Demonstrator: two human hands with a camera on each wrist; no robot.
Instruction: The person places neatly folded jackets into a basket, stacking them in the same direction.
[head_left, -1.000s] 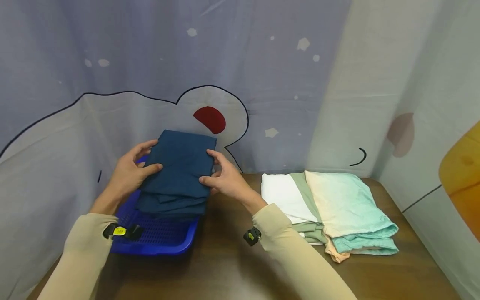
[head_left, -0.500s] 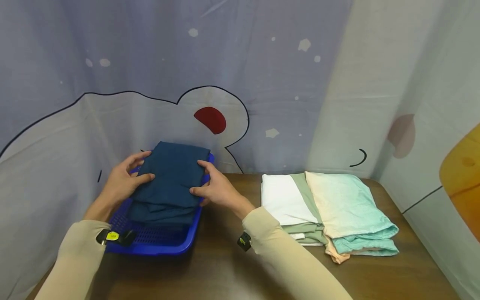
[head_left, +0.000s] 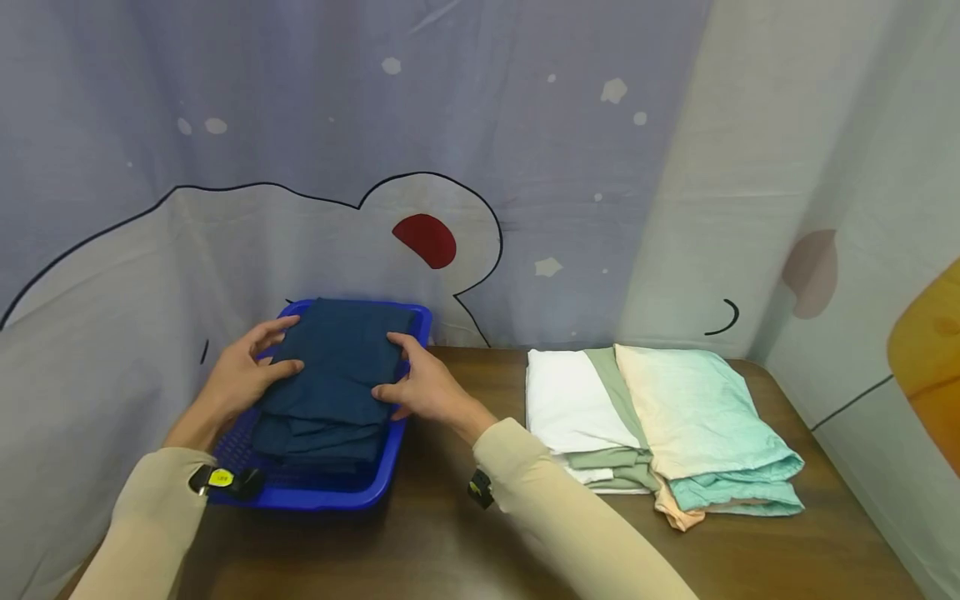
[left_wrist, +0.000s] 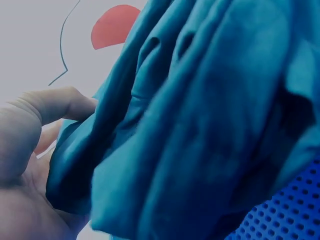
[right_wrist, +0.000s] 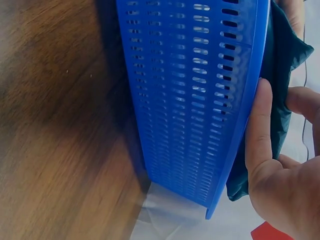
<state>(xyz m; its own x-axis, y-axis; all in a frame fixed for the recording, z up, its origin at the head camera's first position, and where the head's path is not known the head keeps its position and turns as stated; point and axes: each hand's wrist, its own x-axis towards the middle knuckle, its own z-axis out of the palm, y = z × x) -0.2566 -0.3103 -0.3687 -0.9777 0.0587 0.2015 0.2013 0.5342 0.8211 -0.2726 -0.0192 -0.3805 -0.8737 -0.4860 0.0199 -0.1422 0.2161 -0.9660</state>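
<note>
A folded dark blue garment [head_left: 337, 362] lies between my two hands, low over the blue plastic basket [head_left: 318, 502]. My left hand [head_left: 243, 371] grips its left side, thumb on top and fingers toward the far edge. The right side is held by my right hand [head_left: 429, 387], with the thumb on top. In the left wrist view, the garment's loose layered folds [left_wrist: 180, 140] hang beside the thumb. From the right wrist, fingers [right_wrist: 260, 125] show between the garment and the basket's rim. Whether the cloth touches the basket floor is hidden.
On the right of the wooden table [head_left: 465, 542] lie two folded garments side by side: a white and green one [head_left: 573, 400] and a peach-to-mint one [head_left: 697, 408]. A printed curtain [head_left: 562, 167] hangs behind the table.
Both hands have lowered the dark blue garment and brought it slightly left, down into the basket's outline. The basket's far rim has come into view. The garments on the right stay put.
</note>
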